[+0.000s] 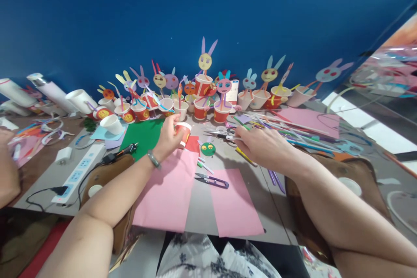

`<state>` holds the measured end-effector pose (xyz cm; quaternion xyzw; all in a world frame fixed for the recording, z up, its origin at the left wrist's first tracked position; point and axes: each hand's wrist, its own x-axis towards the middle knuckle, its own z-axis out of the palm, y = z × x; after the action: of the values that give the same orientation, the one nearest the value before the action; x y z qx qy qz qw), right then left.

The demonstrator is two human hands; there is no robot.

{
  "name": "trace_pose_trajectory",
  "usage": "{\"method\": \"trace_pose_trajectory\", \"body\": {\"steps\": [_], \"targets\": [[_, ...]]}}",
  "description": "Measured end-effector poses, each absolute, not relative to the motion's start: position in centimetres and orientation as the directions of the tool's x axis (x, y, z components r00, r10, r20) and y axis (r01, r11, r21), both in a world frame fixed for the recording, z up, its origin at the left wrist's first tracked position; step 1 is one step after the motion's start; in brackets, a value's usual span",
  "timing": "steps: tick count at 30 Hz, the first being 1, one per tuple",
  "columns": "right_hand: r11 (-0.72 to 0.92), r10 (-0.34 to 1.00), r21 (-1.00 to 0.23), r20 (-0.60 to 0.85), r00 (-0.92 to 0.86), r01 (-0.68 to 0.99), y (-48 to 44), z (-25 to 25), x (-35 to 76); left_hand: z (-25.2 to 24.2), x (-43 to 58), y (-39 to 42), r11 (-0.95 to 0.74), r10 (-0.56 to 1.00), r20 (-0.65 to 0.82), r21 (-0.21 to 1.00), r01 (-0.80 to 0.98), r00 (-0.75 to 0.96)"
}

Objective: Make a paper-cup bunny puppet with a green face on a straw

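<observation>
My left hand is closed round a red and white paper cup held on its side above the table. A grey bracelet sits on that wrist. My right hand reaches forward over a pile of coloured paper strips, fingers stretched towards small silver scissors; nothing shows in it. Between the hands lies a green paper bunny face. Small purple-handled snips lie on the grey table between two pink paper sheets.
A row of paper cups with paper bunny heads lines the back edge against a blue wall. A green sheet, a white power strip and a charger lie at left. Another person's arm is at far left.
</observation>
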<state>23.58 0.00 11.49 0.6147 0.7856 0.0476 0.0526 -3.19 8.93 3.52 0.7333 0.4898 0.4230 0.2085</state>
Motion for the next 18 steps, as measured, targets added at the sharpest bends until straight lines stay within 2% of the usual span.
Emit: {"method": "trace_pose_trajectory", "body": {"steps": [2, 5, 12, 18], "targets": [[0.266, 0.963, 0.165, -0.079, -0.257, 0.950, -0.1, 11.2, 23.1, 2.8, -3.4, 9.8, -0.351, 0.932, 0.325, 0.712, 0.609, 0.158], [0.286, 0.950, 0.113, -0.163, -0.266, 0.952, -0.2, 10.6, 22.2, 2.1, -3.5, 10.2, -0.292, 0.955, 0.251, 0.710, 0.640, 0.157], [0.334, 0.906, 0.119, -0.313, -0.284, 0.935, 1.0, 8.5, 21.6, 1.7, -3.5, 10.1, -0.259, 0.966, 0.193, 0.716, 0.648, 0.172], [0.373, 0.877, 0.183, -0.390, -0.281, 0.910, 1.4, 8.0, 21.1, 1.9, -3.4, 9.9, -0.173, 0.984, 0.099, 0.743, 0.647, 0.150]]}}
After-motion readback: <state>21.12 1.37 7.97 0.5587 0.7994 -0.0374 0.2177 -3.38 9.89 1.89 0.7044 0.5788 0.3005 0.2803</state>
